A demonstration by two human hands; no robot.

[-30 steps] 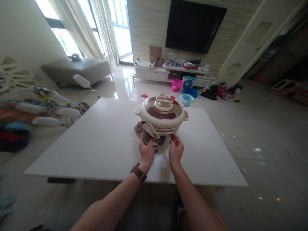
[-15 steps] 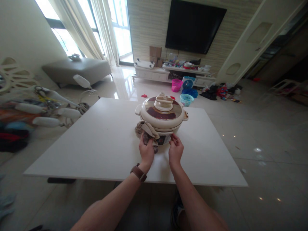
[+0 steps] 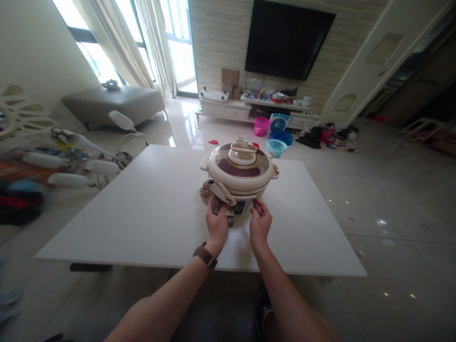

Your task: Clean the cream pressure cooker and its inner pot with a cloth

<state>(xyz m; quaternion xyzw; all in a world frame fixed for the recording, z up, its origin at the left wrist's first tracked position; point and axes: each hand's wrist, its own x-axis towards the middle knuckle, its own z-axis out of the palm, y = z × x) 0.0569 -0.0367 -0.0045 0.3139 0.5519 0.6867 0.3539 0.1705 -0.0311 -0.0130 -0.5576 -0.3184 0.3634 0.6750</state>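
Note:
A cream electric cooker [image 3: 231, 183] with a dark-patterned lid stands on the white table [image 3: 153, 213], its lid on and its control panel [image 3: 244, 205] facing me. My left hand [image 3: 217, 223] is closed on a crumpled brown and beige cloth [image 3: 221, 194], which lies against the cooker's front left side. At the front right of the cooker, my right hand [image 3: 260, 222] has its fingers drawn together at the panel's edge. What those fingertips hold, if anything, is too small to make out.
Beyond the table are a teal basket [image 3: 276, 148], a pink basket [image 3: 261, 127] and a low cabinet [image 3: 224, 110] with clutter on top. White lamp-like parts [image 3: 87, 167] and cables sit left of the table. A grey ottoman [image 3: 114, 102] is near the window.

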